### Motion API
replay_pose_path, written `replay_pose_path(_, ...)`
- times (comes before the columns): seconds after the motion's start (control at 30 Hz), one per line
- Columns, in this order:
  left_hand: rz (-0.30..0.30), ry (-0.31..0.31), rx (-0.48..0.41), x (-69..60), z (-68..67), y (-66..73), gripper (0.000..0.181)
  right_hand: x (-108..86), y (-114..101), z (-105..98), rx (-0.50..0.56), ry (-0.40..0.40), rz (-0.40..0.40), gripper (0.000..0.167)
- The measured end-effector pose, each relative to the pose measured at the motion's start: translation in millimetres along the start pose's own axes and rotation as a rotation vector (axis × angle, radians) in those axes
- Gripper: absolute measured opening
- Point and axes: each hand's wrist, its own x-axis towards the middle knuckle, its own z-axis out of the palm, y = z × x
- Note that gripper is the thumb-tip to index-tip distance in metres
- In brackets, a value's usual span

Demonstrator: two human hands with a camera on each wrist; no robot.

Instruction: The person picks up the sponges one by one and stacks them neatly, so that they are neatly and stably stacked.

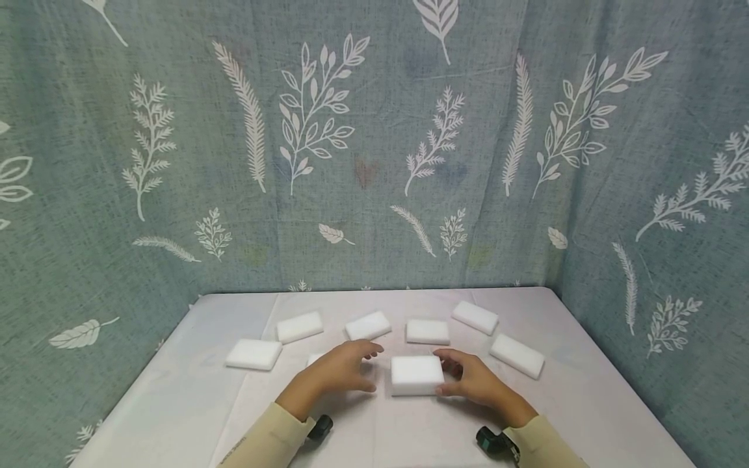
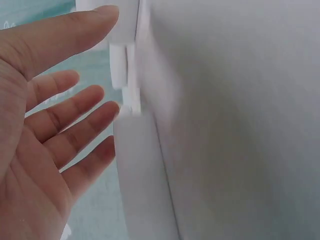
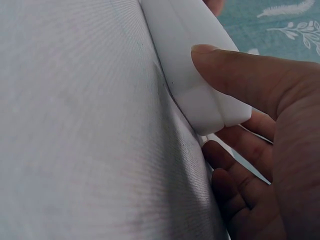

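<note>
Near the middle of the table is a thick white sponge stack (image 1: 417,376); a seam along its end in the right wrist view suggests two blocks, one on the other. My right hand (image 1: 475,380) pinches its right end, thumb on the near side and fingers around the far side. To the left of the stack, my left hand (image 1: 342,372) hovers apart from it, fingers relaxed and slightly bent, with nothing between them and the thumb. Another white sponge block (image 1: 314,357) lies behind the left hand, mostly hidden by it.
Several loose white sponge blocks lie in an arc beyond the hands, from a left block (image 1: 254,354) past a middle block (image 1: 428,331) to a right block (image 1: 517,355). A pale cloth covers the table (image 1: 585,416). Leaf-patterned curtains (image 1: 374,162) surround its back and sides.
</note>
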Motion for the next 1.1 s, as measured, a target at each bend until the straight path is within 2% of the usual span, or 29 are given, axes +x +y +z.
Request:
replay_pose_path(0.33, -0.042, 0.052, 0.042, -25.8, -19.1, -23.9, 0.068, 0.0, 1, 1, -0.028, 0.015, 0.014, 0.072)
replay_pose_path(0.57, -0.008, 0.111, 0.029, -40.3, -24.8, -45.0, 0.066, -0.9, 2, 1, -0.019, 0.011, 0.008, 0.072)
replay_pose_path(0.67, -0.024, 0.130, 0.030, -45.6, -25.7, -53.1, 0.067, -0.8, 3, 1, -0.019, 0.010, 0.006, 0.073)
replay_pose_path(0.93, -0.075, 0.148, 0.043, -56.5, -30.6, -67.8, 0.070, -0.4, 3, 2, 0.005, 0.011, -0.012, 0.077)
replay_pose_path(1.1, -0.107, 0.130, 0.032, -60.2, -34.0, -73.6, 0.072, -0.1, 1, 1, -0.003, 0.019, -0.016, 0.072)
